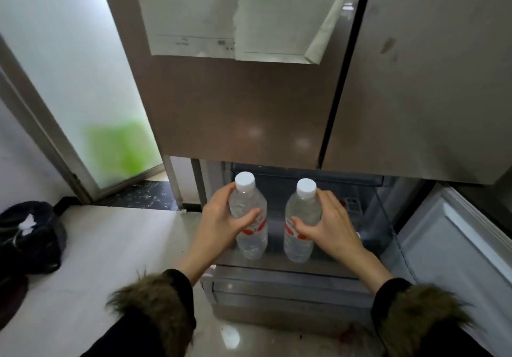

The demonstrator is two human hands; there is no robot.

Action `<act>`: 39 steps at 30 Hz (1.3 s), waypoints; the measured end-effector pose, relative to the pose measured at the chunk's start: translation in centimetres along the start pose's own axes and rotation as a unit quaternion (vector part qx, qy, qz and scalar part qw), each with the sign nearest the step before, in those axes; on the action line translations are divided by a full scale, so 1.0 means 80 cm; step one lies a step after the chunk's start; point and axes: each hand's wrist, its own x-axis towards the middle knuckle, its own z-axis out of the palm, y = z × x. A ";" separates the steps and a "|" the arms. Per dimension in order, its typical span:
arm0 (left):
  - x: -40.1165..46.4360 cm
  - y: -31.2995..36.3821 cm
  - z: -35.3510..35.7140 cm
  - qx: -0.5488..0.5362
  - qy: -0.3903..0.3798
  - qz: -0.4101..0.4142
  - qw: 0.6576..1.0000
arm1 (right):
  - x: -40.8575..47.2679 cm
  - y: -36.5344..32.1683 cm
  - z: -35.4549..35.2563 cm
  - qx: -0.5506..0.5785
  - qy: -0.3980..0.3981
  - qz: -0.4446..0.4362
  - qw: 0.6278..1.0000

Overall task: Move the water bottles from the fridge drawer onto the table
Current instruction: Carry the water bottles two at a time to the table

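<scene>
Two clear water bottles with white caps and red-white labels are held upright over the pulled-out fridge drawer [291,287]. My left hand [221,223] is wrapped around the left bottle [250,243] at its upper body. My right hand [329,226] grips the right bottle [297,245] the same way. Both bottles stand side by side, a small gap apart, with their bases level with the drawer's front rim. Whether they rest on anything I cannot tell. No table is in view.
The brown fridge doors [249,107] rise directly ahead, with papers [230,15] stuck on. An open white door panel [457,245] juts out at the right. A dark bag [30,234] lies on the pale floor at left, near a frosted glass door [69,65].
</scene>
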 end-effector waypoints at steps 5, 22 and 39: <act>-0.037 0.038 -0.078 -0.005 0.152 -0.020 0.988 | -0.003 -0.077 -0.011 0.085 0.026 -0.065 0.994; -0.377 0.012 -0.373 0.125 0.419 -0.206 0.875 | -0.144 -0.399 0.211 0.217 -0.242 -0.280 0.903; -0.746 -0.026 -0.654 0.203 0.531 -0.351 0.745 | -0.426 -0.745 0.454 0.251 -0.415 -0.430 0.762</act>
